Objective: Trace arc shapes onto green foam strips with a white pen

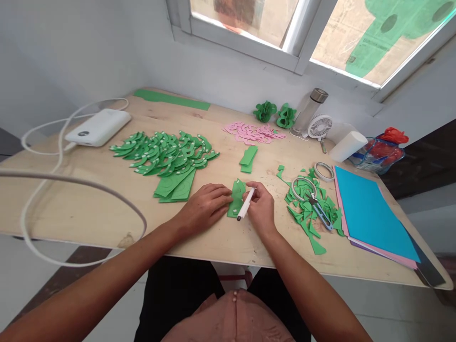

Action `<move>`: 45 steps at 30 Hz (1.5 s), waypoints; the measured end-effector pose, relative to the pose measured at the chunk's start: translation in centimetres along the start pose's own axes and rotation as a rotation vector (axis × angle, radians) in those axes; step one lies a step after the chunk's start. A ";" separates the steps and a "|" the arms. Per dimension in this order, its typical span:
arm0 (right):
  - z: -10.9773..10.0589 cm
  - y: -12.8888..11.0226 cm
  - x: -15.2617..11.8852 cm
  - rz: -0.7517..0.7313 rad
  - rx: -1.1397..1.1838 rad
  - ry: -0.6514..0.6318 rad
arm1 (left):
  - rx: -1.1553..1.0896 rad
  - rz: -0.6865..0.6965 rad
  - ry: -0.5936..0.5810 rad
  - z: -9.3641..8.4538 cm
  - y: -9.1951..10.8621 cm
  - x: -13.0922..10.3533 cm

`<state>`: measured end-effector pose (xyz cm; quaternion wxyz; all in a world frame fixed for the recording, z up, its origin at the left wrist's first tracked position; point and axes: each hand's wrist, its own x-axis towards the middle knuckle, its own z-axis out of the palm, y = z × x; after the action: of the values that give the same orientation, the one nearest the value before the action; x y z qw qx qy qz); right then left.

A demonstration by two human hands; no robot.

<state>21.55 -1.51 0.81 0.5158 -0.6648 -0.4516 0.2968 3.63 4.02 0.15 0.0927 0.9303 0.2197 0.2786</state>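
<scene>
A small green paper piece (pixel 235 199) with white bits on it lies on the wooden table (pixel 213 242), between my hands. My left hand (pixel 208 206) rests flat on the table, its fingertips on the paper's left edge. A white pen (pixel 246 204) with a dark end is gripped in my right hand (pixel 261 206), whose fingers touch the paper's right side. Left of my left hand sits a stack of green rectangles (pixel 175 186), below a heap of curved green cutouts (pixel 164 152). Two more green strips (pixel 248 159) lie beyond the paper.
Green scraps (pixel 309 202) hold a tape roll (pixel 303 189) and blue-handled scissors (pixel 322 213) on the right. Beside them are coloured sheets (pixel 372 213). Pink cutouts (pixel 252 133), a bottle (pixel 309 111) and a fan (pixel 319 127) stand further back. A power bank (pixel 98 127) with looping cable lies left.
</scene>
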 end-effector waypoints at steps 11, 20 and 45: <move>-0.3 -0.2 0.0 -0.162 -0.427 -0.010 | -0.012 0.009 0.022 0.1 0.1 0.0; -3.1 -0.3 -2.2 -0.431 -0.598 -0.190 | -0.020 -0.010 0.021 0.3 -0.1 -0.3; -2.7 0.3 -3.2 -0.483 -0.601 -0.158 | -0.061 -0.048 0.006 0.4 -0.1 -0.2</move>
<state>22.62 -5.58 1.12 0.3169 -0.6359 -0.7001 0.0716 3.66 3.95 -0.32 0.1270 0.9207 0.2337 0.2857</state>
